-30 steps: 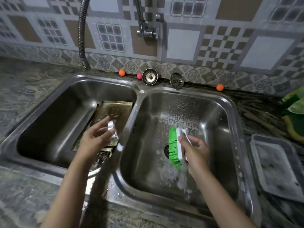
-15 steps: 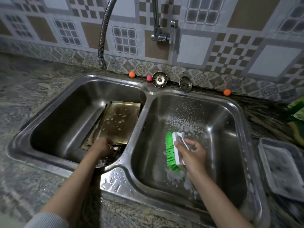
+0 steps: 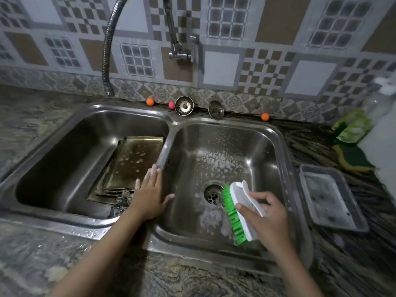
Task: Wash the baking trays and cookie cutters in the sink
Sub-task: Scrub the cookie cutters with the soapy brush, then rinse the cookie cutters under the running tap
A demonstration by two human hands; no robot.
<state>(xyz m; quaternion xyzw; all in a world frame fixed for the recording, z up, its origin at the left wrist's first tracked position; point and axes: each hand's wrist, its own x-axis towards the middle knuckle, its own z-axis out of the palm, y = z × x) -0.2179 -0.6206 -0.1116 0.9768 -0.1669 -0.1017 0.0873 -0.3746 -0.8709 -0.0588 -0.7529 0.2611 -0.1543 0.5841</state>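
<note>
Head view, nearest first: both forearms reach in from the bottom edge over the speckled stone counter (image 3: 192, 277) toward the double sink (image 3: 169, 144).
Right hand (image 3: 267, 213): curled round the white back of the scrub brush (image 3: 237, 211), thumb on top; green bristles face left toward the drain (image 3: 212, 196) of the right basin.
Brush axis: long side runs from near right to far left, far end just beside the drain. Half a second ago it hung more upright in the middle of that basin.
Left hand (image 3: 150, 194): flat and empty, fingers straight and together, thumb spread; it lies over the divider between the two basins.
Change: a second ago this hand held a small shiny cutter above the left basin; half a second ago it was down in that basin's near corner; now it holds nothing.
Cookie cutters (image 3: 121, 203): a small metal cluster on the left basin floor, just left of the left wrist, touching the near edge of the trays. Shapes too small to tell.
Meaning: my reading is that one cutter has been set down scrubbed, and the free hand is between items.
Baking trays (image 3: 132, 166): stacked in the left basin, leaning against the divider wall, flecked with suds.
Tray axis: long side runs near to far, far end raised.
Suds: foam spatters the right basin floor and back wall.
Right counter: grey plastic tray (image 3: 330, 198), then a sponge (image 3: 353, 159).
Far ledge: two metal strainers (image 3: 184, 105) and small coloured balls (image 3: 150, 101) beneath the tap (image 3: 177, 50).
</note>
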